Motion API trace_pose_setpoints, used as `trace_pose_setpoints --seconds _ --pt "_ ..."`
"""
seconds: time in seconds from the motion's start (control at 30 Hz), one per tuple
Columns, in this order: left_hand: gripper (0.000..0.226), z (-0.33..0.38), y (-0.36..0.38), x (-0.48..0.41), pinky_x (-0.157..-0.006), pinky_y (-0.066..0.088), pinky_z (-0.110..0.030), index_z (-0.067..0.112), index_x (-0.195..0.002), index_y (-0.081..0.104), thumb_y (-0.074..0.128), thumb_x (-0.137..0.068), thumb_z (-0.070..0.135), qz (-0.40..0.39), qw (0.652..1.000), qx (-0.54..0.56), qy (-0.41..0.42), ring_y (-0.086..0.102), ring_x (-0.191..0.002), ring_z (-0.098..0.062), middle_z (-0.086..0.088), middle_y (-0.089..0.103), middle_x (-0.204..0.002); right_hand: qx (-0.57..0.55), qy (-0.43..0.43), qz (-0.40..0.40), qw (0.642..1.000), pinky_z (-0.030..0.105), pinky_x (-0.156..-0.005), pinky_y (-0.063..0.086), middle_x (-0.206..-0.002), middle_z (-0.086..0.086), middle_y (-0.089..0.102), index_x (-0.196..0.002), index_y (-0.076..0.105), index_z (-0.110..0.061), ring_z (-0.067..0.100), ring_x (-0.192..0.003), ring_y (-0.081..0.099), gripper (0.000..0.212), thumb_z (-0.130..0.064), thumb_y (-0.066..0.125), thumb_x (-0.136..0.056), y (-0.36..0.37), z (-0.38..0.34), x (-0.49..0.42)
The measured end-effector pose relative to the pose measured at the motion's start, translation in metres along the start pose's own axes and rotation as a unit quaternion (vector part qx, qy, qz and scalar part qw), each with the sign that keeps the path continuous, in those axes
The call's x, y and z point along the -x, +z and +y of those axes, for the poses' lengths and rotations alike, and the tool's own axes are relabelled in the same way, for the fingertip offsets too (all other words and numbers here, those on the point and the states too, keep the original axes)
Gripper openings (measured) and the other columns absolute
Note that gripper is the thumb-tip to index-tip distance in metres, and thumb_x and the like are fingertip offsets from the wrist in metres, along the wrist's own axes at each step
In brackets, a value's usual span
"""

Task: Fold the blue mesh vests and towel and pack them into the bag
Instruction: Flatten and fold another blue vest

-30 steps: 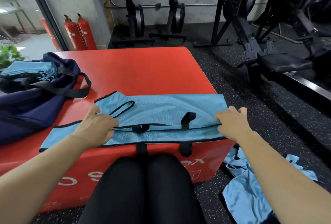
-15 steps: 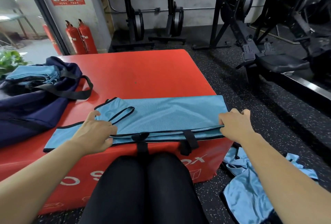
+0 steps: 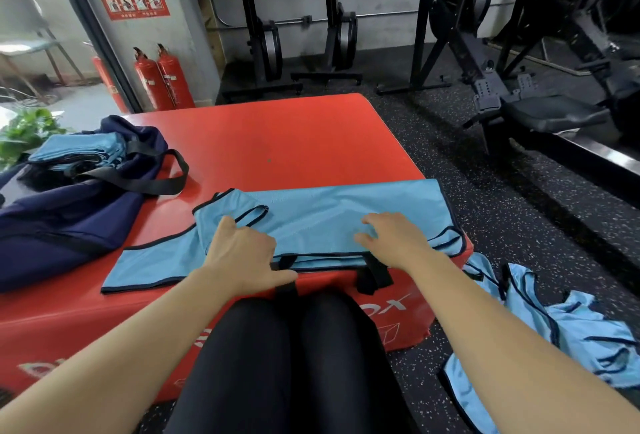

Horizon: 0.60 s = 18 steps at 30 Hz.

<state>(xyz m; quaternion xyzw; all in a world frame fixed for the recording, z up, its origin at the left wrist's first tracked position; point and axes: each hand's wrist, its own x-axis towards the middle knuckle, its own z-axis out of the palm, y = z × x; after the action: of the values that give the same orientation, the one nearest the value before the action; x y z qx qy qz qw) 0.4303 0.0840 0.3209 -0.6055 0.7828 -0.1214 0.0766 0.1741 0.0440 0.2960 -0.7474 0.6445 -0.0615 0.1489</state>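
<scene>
— What sort of room is it?
— A gym with a speckled black floor [image 3: 519,232] and rowing machines [image 3: 491,62] at the back. A red padded tabletop [image 3: 277,142] stands up front.
— Where is the vest?
— The blue vest [image 3: 329,211] lies folded lengthwise along the tabletop's near edge.
— And the hands?
— Both are on it. The right hand [image 3: 394,241] has its fingers [image 3: 375,218] spread and relaxed, tips touching the cloth. The left hand [image 3: 242,253] presses down with bent fingers; I cannot tell whether they pinch it.
— The bag?
— The navy bag [image 3: 69,222] lies on the tabletop at the left, with folded blue cloth [image 3: 79,153] in its mouth. Loose vests [image 3: 571,336] lie crumpled on the floor at the right.
</scene>
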Motion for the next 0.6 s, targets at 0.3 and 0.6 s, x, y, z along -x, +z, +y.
trace_pose_setpoints --seconds 0.3,0.6 --pt "0.025 -0.018 -0.006 0.011 -0.092 0.028 -0.032 0.028 -0.073 0.061 0.040 -0.070 0.041 -0.016 0.994 0.092 0.063 0.048 -0.070 -0.009 0.007 0.059 -0.073 0.071 0.014 -0.082 0.994 0.041 -0.089 0.041 -0.126 0.002 0.054 -0.123 0.054 -0.021 0.029 -0.126 0.037 0.047 -0.054 0.049 -0.090 -0.001 -0.012 -0.004" --pt "0.020 -0.007 0.000 0.010 -0.095 0.029 -0.032 0.032 -0.079 0.058 0.042 -0.070 0.041 0.036 0.984 0.161 0.064 0.050 -0.086 -0.009 0.011 0.054 -0.085 0.095 0.021 -0.097 0.990 0.049 -0.111 0.027 -0.159 0.007 0.021 -0.150 0.030 -0.021 0.030 -0.145 0.018 0.070 -0.061 0.041 -0.093 0.003 -0.017 0.012"
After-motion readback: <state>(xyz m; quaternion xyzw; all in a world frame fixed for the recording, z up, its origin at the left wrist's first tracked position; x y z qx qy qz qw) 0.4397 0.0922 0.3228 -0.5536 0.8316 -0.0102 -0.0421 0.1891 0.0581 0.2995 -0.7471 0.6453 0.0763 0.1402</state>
